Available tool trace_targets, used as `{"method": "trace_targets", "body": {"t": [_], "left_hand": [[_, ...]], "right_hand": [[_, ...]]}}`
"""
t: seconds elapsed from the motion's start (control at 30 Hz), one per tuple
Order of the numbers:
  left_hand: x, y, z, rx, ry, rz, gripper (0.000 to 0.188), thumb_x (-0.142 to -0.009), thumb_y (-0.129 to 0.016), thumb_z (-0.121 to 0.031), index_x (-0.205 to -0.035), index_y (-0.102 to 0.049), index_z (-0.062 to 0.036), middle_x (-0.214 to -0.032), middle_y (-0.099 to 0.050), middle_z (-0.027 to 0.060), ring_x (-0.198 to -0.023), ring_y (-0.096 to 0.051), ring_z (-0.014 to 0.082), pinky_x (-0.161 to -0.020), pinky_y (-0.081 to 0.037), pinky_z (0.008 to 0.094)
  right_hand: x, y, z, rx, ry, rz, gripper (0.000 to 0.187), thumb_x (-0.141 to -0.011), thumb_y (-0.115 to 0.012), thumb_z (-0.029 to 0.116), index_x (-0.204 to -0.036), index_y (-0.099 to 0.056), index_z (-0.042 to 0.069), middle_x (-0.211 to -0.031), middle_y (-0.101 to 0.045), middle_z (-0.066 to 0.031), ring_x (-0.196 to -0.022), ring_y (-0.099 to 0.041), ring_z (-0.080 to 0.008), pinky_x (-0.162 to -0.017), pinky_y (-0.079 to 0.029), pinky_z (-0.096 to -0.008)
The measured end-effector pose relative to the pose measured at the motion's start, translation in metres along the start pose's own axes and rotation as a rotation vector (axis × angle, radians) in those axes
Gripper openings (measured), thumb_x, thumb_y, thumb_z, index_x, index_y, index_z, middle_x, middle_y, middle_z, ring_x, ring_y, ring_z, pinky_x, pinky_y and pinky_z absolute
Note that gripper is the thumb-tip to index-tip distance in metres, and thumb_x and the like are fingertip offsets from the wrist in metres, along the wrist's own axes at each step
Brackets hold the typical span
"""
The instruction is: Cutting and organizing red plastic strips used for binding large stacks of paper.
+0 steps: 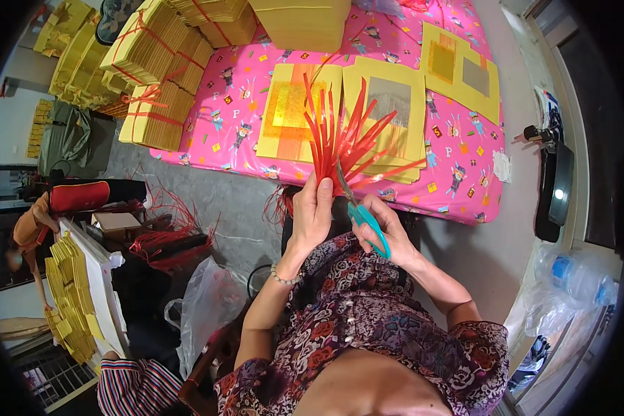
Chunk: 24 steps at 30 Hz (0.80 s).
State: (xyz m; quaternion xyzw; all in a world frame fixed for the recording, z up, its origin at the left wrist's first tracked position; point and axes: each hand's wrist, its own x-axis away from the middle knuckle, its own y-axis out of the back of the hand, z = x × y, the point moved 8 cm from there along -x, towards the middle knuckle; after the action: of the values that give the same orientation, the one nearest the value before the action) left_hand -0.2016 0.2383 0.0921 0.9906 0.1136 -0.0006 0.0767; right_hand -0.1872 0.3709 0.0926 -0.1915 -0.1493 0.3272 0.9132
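My left hand [313,211] is closed around a bunch of shiny red plastic strips [340,142], whose loose ends fan out away from me. In my right hand [388,232] is a pair of scissors with teal handles [371,227]. The grey blades run in among the strips, right beside my left fingertips. Whether the blades touch a strip I cannot tell. Beyond the strips, on the pink patterned tablecloth [236,149], lie sheets of yellow paper, one with a gold square [288,107] and another with a silver square [390,97].
Stacks of yellow paper tied with red strips [156,114] stand at the table's far left. More yellow sheets [462,69] lie at the right. A tangle of red strips [170,239] and a clear plastic bag [211,305] are on my left. Farther left, another person [31,225] handles yellow bundles.
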Motion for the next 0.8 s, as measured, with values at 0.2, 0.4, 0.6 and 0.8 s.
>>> {"method": "trace_targets", "body": {"t": [0.2,0.4,0.6,0.8], "left_hand": [[0.006,0.006,-0.020,-0.210,-0.169,-0.070,0.024,-0.095,-0.047,-0.021,-0.105,-0.052,0.0010,-0.074,-0.062,0.0159,-0.064,-0.064,0.0302,-0.054,-0.045,0.0336],[0.010,0.005,-0.030,-0.160,-0.207,-0.065,0.017,-0.092,-0.052,-0.014,-0.103,-0.052,0.0002,-0.073,-0.062,0.0146,-0.064,-0.064,0.0277,-0.056,-0.046,0.0327],[0.011,0.005,-0.031,-0.151,-0.206,-0.060,0.020,-0.091,-0.052,-0.013,-0.106,-0.054,0.0001,-0.074,-0.063,0.0133,-0.064,-0.064,0.0227,-0.057,-0.047,0.0310],[0.011,0.006,-0.028,-0.173,-0.237,-0.087,0.021,-0.092,-0.052,-0.014,-0.108,-0.054,-0.0008,-0.072,-0.062,0.0107,-0.062,-0.061,0.0170,-0.056,-0.046,0.0301]], "right_hand": [[0.007,0.002,-0.007,0.095,-0.008,-0.097,0.025,-0.083,-0.066,0.007,-0.093,-0.043,0.005,-0.068,-0.047,0.0034,-0.059,-0.045,-0.0021,-0.052,-0.038,-0.0192],[0.013,0.009,-0.011,0.224,0.090,-0.116,0.037,-0.074,-0.076,0.010,-0.096,-0.047,0.002,-0.072,-0.051,0.0024,-0.063,-0.044,-0.0034,-0.055,-0.038,-0.0210],[0.011,0.006,-0.004,0.291,0.105,-0.097,0.038,-0.074,-0.076,0.012,-0.096,-0.047,0.002,-0.071,-0.051,0.0015,-0.062,-0.044,-0.0039,-0.055,-0.037,-0.0216],[0.012,0.012,-0.007,0.186,-0.008,-0.159,0.036,-0.075,-0.075,0.012,-0.094,-0.046,0.002,-0.070,-0.054,0.0002,-0.062,-0.047,-0.0035,-0.055,-0.039,-0.0216]]}}
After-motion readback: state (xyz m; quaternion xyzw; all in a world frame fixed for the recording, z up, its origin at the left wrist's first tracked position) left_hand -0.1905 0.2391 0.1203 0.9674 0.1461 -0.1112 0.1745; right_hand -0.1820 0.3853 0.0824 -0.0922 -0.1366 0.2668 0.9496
